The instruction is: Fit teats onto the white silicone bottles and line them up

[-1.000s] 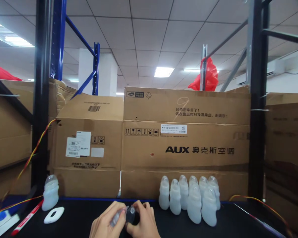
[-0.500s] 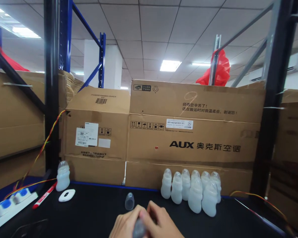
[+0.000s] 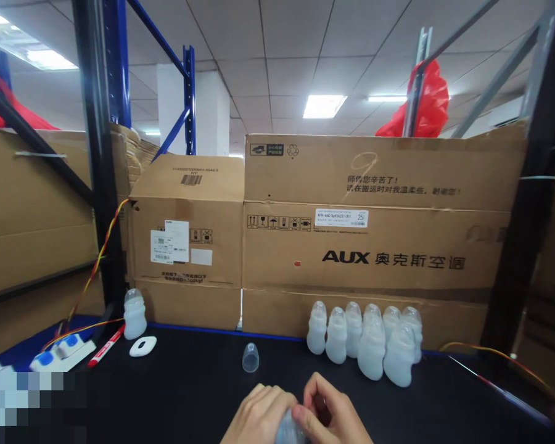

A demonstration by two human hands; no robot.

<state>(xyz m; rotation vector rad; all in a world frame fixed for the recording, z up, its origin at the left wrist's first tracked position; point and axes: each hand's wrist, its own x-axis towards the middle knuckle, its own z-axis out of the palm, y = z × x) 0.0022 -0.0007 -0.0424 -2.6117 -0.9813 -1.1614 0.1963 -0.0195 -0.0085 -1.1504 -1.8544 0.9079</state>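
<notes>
at the bottom centre of the frame, the left hand (image 3: 259, 414) and right hand (image 3: 335, 412) curl together around a small pale bottle (image 3: 289, 430), pinched between their fingertips; a clear cap (image 3: 250, 357) stands just above them.

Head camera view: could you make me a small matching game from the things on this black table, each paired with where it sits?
Things:
1. clear cap
2. red marker
3. group of bottles
4. lone bottle

Places:
A. right, before the AUX box
B. far left, by the black post
C. alone, mid-table, beyond the hands
D. lying flat, left of the white oval

Pairs: 1-C, 2-D, 3-A, 4-B
</notes>
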